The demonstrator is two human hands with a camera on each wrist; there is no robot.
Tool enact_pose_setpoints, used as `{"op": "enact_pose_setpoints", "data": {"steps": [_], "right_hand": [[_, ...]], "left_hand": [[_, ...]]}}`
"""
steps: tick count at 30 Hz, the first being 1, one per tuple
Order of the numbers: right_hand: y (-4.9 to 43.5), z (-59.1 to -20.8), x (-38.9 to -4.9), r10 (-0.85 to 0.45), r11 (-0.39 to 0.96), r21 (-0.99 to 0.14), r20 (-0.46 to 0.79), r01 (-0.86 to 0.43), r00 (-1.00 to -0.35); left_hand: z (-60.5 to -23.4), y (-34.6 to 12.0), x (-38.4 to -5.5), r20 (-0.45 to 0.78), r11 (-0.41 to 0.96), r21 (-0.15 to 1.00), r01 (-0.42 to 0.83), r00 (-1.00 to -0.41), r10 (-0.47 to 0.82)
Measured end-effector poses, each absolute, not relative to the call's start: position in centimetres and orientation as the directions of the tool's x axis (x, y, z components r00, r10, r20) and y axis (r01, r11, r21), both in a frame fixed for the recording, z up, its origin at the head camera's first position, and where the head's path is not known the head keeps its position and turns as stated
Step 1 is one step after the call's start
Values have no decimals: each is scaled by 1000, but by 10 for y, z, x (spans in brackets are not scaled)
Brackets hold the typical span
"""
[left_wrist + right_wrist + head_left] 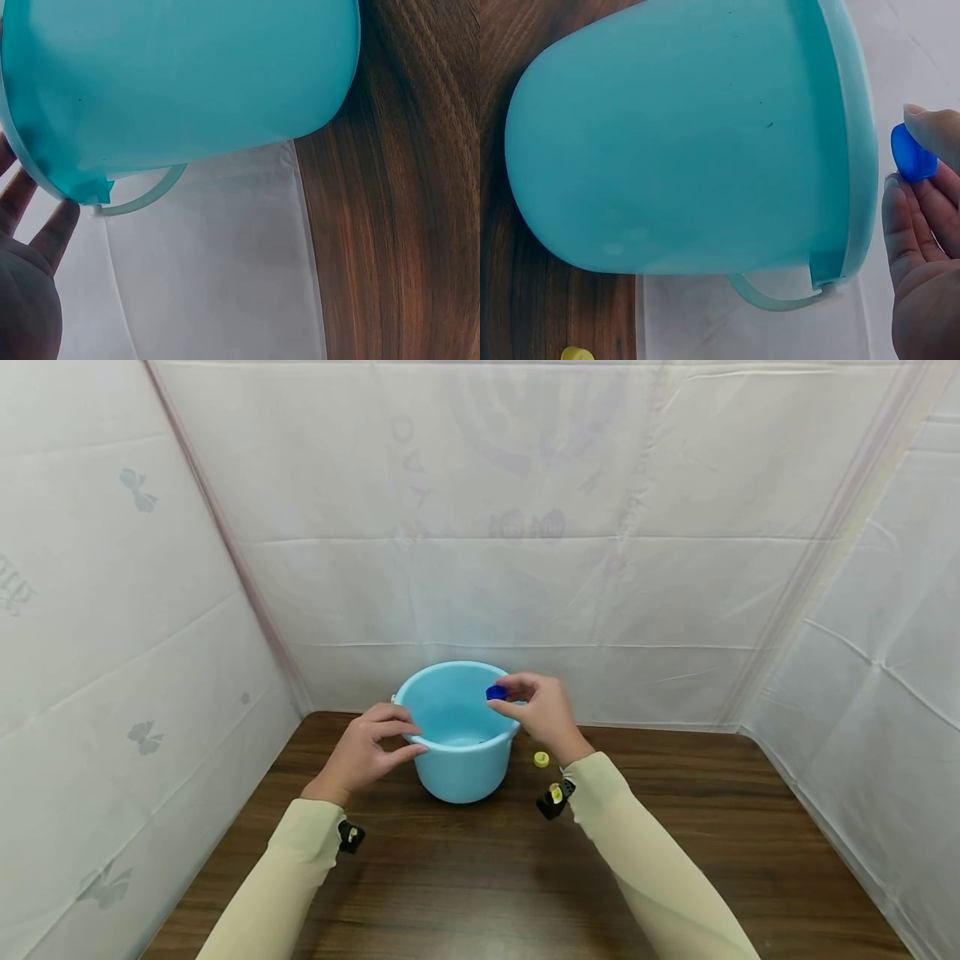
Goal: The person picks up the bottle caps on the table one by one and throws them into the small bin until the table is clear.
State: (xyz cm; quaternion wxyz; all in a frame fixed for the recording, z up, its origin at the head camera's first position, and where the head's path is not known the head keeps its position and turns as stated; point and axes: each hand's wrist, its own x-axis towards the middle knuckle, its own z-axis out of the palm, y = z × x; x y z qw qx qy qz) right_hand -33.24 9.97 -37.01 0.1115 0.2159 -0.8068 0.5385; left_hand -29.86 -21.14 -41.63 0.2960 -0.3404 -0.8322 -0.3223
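A light blue plastic bucket stands upright on the dark wooden table. My left hand holds its left front rim, fingers over the edge and thumb at the near side; in the left wrist view the fingertips are right at the rim, close to the handle joint. Between thumb and fingers, my right hand pinches a small blue bottle cap. The cap overlaps the bucket's right inner wall in the head view. From the right wrist, the blue cap shows just beyond the bucket's rim.
A yellow bottle cap lies on the table right of the bucket. The bucket's pale handle hangs down by its side. White sheeting walls off the back and both sides. Each wrist wears a small black camera.
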Motion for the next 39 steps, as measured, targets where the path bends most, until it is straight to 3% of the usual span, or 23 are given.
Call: {"op": "enact_pose_setpoints", "data": {"steps": [19,39], "right_hand": [[89,-369,-337,-213,357,-834,366,-421,-906],[86,-368,-338,-213,369,-832,358,-414,-909]], "left_hand": [[-416,-212,-298,685,580,342,739,-619,385],[-417,-211,-298,707,568,332,753,-597,379]]}}
